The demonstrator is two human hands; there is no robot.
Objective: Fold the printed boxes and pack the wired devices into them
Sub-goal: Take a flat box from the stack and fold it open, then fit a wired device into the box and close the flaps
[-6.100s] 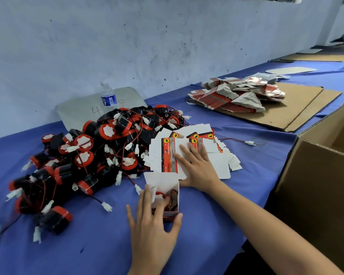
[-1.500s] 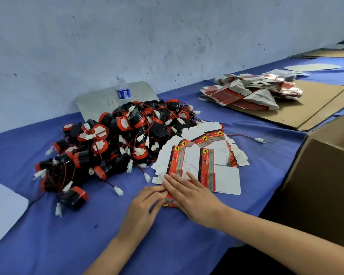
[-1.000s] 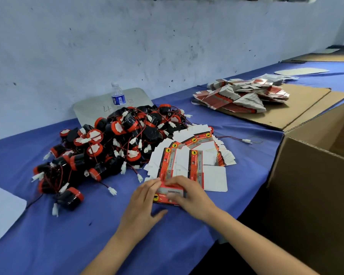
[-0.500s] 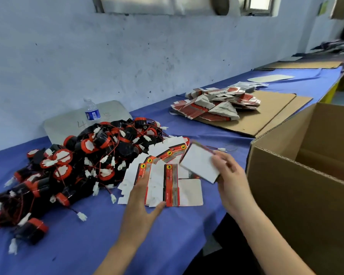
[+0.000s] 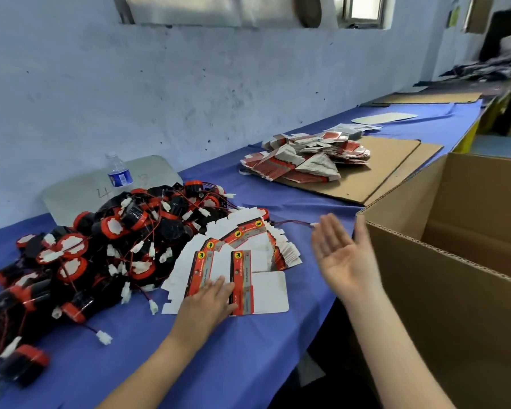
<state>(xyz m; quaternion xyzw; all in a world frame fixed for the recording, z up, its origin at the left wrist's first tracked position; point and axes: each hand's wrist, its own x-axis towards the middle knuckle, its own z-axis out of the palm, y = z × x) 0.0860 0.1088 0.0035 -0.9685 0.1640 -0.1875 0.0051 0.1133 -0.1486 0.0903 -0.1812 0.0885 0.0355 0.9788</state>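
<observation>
Left hand (image 5: 208,299): flat, fingers straight and together, pressing on the nearest flat box (image 5: 236,283) at the front of the fan; holding nothing.
Right hand (image 5: 341,255): raised off the table, palm up, fingers spread wide and a little blurred, empty; just beside the near corner of the big carton.
Flat boxes (image 5: 248,249): white card with red and grey printed strips, fanned out on the blue cloth (image 5: 219,349), at 12 o'clock from the left hand and 9 o'clock from the right.
Wired devices (image 5: 101,249): heap of black and red round units with red leads and white plugs, at 10 o'clock from the left hand, touching the left edge of the fan; a few strays at the near left edge.
Loose plug (image 5: 314,224): white, on a red lead trailing from the heap, right at the right fingertips' level; contact cannot be told.
Carton (image 5: 443,290): brown, open-topped, at 3 o'clock, flaps up.
Water bottle (image 5: 118,172): upright behind the heap at 11 o'clock, before a grey sheet (image 5: 80,190) against the wall.
Second stack (image 5: 304,159): more printed boxes, piled on cardboard sheets (image 5: 375,169) at 1 o'clock, well apart.
</observation>
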